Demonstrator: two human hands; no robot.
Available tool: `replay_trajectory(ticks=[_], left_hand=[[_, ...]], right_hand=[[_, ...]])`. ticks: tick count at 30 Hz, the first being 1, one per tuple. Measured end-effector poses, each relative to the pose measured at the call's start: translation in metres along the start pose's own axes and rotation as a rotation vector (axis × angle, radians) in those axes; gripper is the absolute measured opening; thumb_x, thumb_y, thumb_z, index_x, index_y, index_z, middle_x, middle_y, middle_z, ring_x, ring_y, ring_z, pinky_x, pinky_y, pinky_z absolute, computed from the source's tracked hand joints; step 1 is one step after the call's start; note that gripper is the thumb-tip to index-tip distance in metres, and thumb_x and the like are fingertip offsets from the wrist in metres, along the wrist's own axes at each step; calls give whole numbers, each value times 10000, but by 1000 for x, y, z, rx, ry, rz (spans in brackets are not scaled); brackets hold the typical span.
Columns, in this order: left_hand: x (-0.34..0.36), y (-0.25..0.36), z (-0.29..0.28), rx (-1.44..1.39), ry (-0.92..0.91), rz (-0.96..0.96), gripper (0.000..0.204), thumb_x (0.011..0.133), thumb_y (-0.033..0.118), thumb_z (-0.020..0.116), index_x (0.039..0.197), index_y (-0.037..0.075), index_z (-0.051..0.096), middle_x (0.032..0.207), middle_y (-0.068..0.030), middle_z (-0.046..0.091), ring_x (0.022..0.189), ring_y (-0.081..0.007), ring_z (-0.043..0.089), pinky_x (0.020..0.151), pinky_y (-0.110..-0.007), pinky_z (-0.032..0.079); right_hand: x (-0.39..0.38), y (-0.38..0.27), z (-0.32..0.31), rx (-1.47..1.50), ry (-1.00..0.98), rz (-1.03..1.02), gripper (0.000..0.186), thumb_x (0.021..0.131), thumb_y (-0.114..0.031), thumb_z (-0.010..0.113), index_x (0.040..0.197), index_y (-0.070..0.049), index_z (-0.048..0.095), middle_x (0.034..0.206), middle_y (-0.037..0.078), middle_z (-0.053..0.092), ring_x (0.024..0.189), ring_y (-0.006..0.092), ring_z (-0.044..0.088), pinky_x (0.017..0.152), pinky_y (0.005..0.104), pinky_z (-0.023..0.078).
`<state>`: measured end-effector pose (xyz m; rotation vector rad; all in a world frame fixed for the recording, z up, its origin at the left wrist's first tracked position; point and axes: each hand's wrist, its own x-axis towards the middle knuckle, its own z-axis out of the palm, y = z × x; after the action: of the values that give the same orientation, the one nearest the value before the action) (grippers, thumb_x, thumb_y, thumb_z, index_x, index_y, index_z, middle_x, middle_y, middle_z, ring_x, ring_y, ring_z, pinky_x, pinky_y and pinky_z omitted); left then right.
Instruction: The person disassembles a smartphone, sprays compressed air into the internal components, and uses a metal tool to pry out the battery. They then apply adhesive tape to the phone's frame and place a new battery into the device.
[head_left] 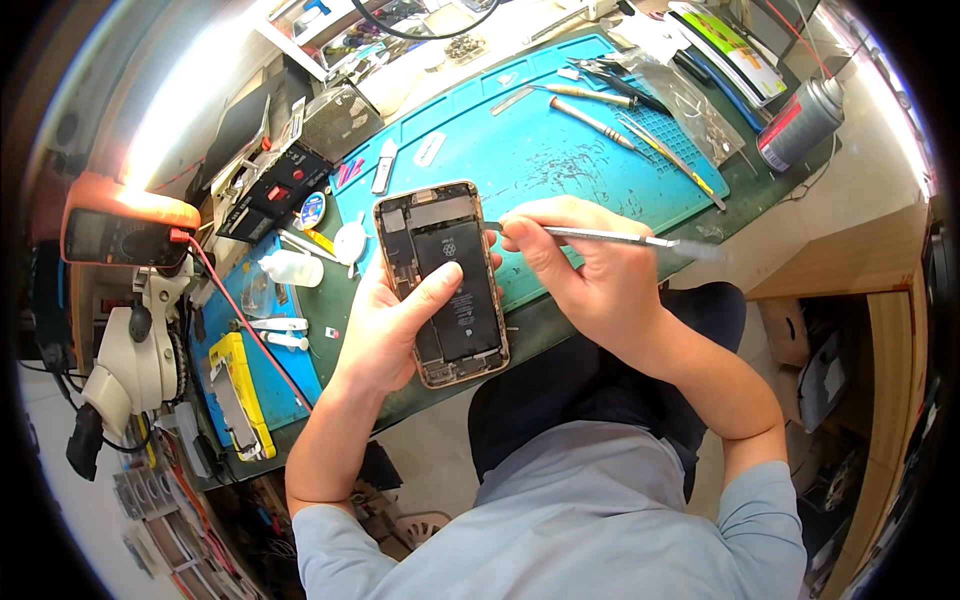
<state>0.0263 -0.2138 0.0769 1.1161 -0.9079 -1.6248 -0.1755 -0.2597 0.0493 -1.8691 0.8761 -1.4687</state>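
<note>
An opened smartphone (443, 285) without its screen rests in my left hand (392, 318). Its black battery and inner parts face up. My left thumb lies across the battery, and the fingers wrap round behind to the phone's right edge. My right hand (590, 262) pinches a slim metal pry tool (610, 236) between thumb and fingers. One end of the tool points at the phone's upper right edge; whether it touches there I cannot tell. The other end sticks out to the right and is blurred. Beneath both hands lies a blue work mat (540, 165).
Tweezers (670, 160), a screwdriver (595, 123) and pliers (625, 80) lie on the mat's right side. A spray can (800, 125) stands far right. At left are an orange multimeter (130, 225) with a red lead, a white bottle (292, 268), a yellow frame (240, 395) and a microscope (130, 360).
</note>
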Motion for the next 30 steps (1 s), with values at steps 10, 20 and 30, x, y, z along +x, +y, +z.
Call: replay_trajectory(ticks=[10,20,30], left_hand=[[0,-6,0,98,18,82,517,967,55,644,1427,-10,416,1283,-227,636,1143,-304,672,925,-451,605],[2,-5,0,64,-36,55,492,939,71,709,1371,-11,490,1263,-187,664,1119,-267,686,928,-393,582],[2,-3,3,91,-33,70,506,933,80,712,1370,-32,481,1248,-213,660,1091,-275,696,890,-407,613]], right_hand=[[-6,1,1,127,24,71,153,981,-106,655,972,33,718,873,120,742,730,196,753,607,281,562],[-10,-2,0,544,61,406,191,1000,-114,644,1008,65,711,847,139,763,795,164,759,690,259,596],[-15,0,1,476,56,391,185,997,-120,647,1018,50,716,876,135,767,803,145,757,682,248,585]])
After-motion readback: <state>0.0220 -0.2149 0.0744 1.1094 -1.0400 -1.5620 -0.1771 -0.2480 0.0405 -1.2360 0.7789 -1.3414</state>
